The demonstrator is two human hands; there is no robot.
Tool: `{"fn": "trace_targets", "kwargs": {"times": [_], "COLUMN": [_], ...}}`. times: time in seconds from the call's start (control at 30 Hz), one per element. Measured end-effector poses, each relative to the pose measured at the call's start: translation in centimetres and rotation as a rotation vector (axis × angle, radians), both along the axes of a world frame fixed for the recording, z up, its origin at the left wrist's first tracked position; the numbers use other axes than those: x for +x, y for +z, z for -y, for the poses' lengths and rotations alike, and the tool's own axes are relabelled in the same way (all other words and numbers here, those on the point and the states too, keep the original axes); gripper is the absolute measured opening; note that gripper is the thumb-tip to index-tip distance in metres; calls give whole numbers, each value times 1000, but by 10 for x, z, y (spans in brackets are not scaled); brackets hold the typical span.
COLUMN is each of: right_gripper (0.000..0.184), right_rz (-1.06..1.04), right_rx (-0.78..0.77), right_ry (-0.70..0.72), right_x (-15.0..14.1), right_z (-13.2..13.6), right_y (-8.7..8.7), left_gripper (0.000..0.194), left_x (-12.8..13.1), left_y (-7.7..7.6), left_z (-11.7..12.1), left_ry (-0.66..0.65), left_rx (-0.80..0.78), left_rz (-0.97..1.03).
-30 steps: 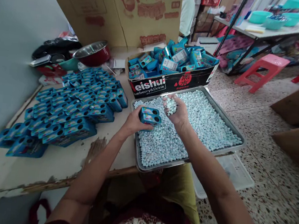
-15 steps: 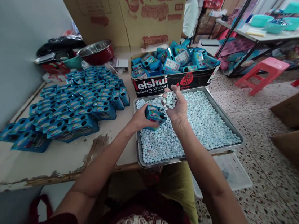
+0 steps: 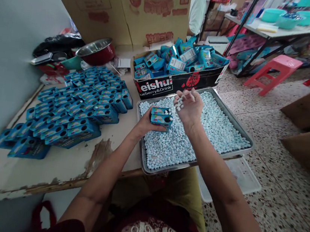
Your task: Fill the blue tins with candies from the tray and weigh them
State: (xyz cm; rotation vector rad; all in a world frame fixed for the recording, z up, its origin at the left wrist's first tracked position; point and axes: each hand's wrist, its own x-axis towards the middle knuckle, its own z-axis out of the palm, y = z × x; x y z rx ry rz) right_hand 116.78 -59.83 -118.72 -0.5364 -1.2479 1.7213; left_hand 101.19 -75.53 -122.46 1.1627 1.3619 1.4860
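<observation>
My left hand (image 3: pixel 143 124) is wrapped around a pair of small blue boxes (image 3: pixel 161 121), held upright side by side over the left part of the tray. Each has a round hole in its top, and a few pale candies show at the hole of the far one. Just to the right, my right hand (image 3: pixel 192 111) is cupped palm up, with a small heap of white candies (image 3: pixel 179 103) by its fingers. Beneath both hands lies a metal tray (image 3: pixel 162 170) spread with pale blue and white candies (image 3: pixel 173 148).
Rows of blue boxes (image 3: pixel 79 112) with holes stand on the worn table (image 3: pixel 67 163) at left. Behind the tray is a black carton (image 3: pixel 175 84) heaped with blue boxes. A red metal bowl (image 3: pixel 100 54) and a large cardboard box (image 3: pixel 119 17) stand farther back. A pink stool (image 3: pixel 276 70) is at right.
My right hand has moved a little right, away from the boxes, and holds fewer candies. The boxes in my left hand are turned more upright, with candies showing at one hole.
</observation>
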Motion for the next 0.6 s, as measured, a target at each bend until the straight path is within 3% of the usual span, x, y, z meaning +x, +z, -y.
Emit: {"fn": "trace_targets", "kwargs": {"times": [0.1,0.23,0.33,0.4,0.5,0.6], "right_gripper": [59,54,77,76,60,43], "right_rz": [309,851,1104,1193,1224,1178], "right_rx": [192,744,1123,1268,1292,1045], "right_ry": [-3,104,309,353,273,138], "right_x": [28,54,49,37,17,6], "right_z": [-6,15,33,37,28,13], "right_y": [-16,-38,-53,-62,-75,-79], "left_gripper": [101,96,90,89,90,88], "left_x": [-3,-12,-25,-36,-50,-55], "left_y": [1,14,29,38,40,31], "left_z": [6,13,18,23,31,36], "left_ry": [-36,-123,-148,-174,-216,-209], "left_rx": [15,38,62,65,72,72], "left_rz": [-23,-125,-314,-373,-337,-282]}}
